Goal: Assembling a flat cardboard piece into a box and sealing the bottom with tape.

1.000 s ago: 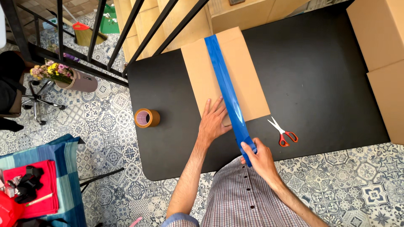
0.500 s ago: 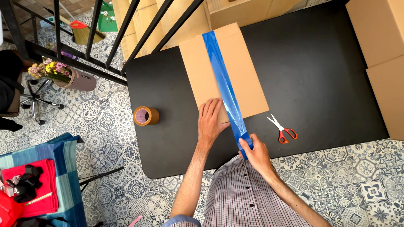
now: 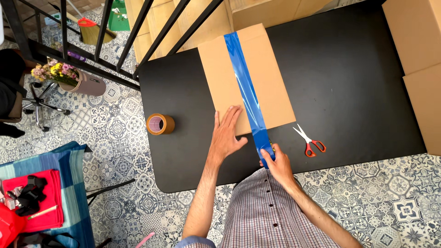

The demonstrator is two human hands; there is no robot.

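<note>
The cardboard box point(image 3: 245, 80) is pinned flat on the black desk point(image 3: 349, 82) by the open left hand point(image 3: 226, 134), while the blue tape point(image 3: 245, 87) is pinched at its near end by the right hand point(image 3: 277, 165). Should that grip slacken or drift sideways, the strip could be laid crooked or creased off the seam.

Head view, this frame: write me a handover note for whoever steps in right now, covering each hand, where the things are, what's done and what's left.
Left hand: flat, palm down, pressing the near edge of the cardboard box on the black table.
Right hand: fingers pinch the near end of the blue tape, past the box's near edge.
Done: the blue strip runs along the box top from far edge to near edge.
Left: the near end is not yet pressed down or cut free.
Nearby: red-handled scissors right of the right hand, brown tape roll left of the box.
</note>
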